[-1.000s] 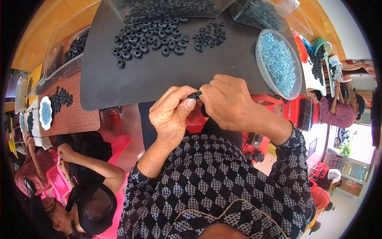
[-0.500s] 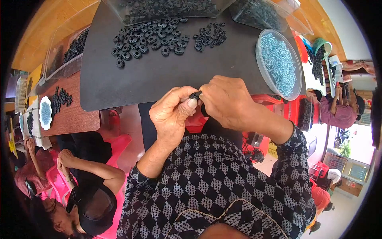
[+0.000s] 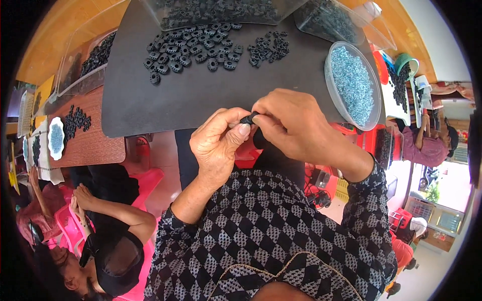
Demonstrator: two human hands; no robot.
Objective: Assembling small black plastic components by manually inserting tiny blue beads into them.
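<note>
Just off the table's near edge, my two hands meet at a small black plastic part (image 3: 247,120). My left hand (image 3: 217,143) is closed, pinching the part between thumb and fingers. On the part's right end, my right hand (image 3: 296,123) presses its thumb and curled forefinger together; anything smaller between them is hidden. Beyond the hands, a pile of black oval plastic pieces with holes (image 3: 193,47) lies on the dark tabletop (image 3: 201,100). Beside it sits a smaller heap of little black parts (image 3: 268,48).
A round clear tub of pale blue small pieces (image 3: 353,85) stands at the table's right edge. Clear bins of black parts (image 3: 216,15) line the far side. At the left is a brown table (image 3: 95,145), where a person (image 3: 113,220) sits on a pink chair.
My right hand has gone from a tight fist to a looser pinch, its fingers reaching over the part's right end. The dark shape under that fist no longer shows. My left hand keeps its hold.
</note>
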